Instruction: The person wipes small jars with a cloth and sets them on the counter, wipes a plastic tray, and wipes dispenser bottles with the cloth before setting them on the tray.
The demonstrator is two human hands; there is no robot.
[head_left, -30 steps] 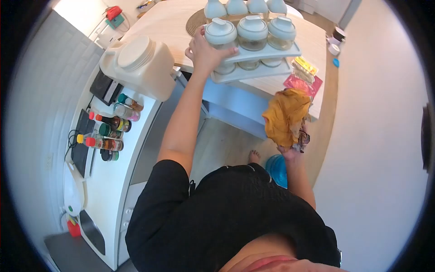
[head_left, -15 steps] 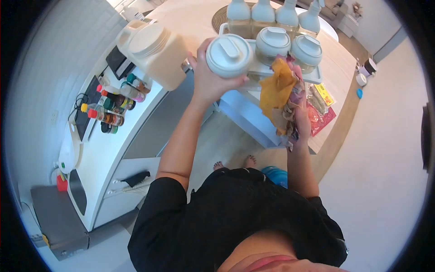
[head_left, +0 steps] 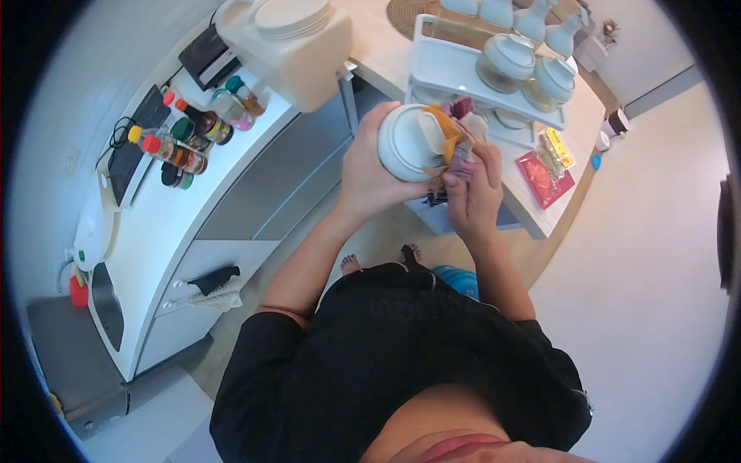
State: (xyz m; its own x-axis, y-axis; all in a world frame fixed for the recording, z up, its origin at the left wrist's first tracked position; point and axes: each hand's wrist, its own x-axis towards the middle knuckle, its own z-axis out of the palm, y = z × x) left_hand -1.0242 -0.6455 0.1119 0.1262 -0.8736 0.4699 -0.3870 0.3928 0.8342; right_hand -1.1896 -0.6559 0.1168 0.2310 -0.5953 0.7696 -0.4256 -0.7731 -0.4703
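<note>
My left hand (head_left: 370, 166) is wrapped round a jar with a white lid (head_left: 405, 143), held up in front of the table edge. My right hand (head_left: 477, 189) grips a crumpled cloth (head_left: 461, 158) of yellow, purple and grey, pressed against the right side of the jar's lid. Behind them a white two-tier rack (head_left: 455, 73) carries two lidded jars (head_left: 505, 62) on its upper tier, with a bare place at its left end. Part of another jar shows on the lower tier, under the upper shelf.
White-topped bottles (head_left: 532, 19) stand behind the rack. Packets (head_left: 546, 174) lie at the table's right corner. On the left counter are a large beige container (head_left: 297, 62) and several seasoning bottles (head_left: 189, 131). A blue object (head_left: 457, 279) is on the floor.
My left hand has lifted the jar off the rack and drawn it towards me. My right hand has brought the cloth up and left, onto the lid.
</note>
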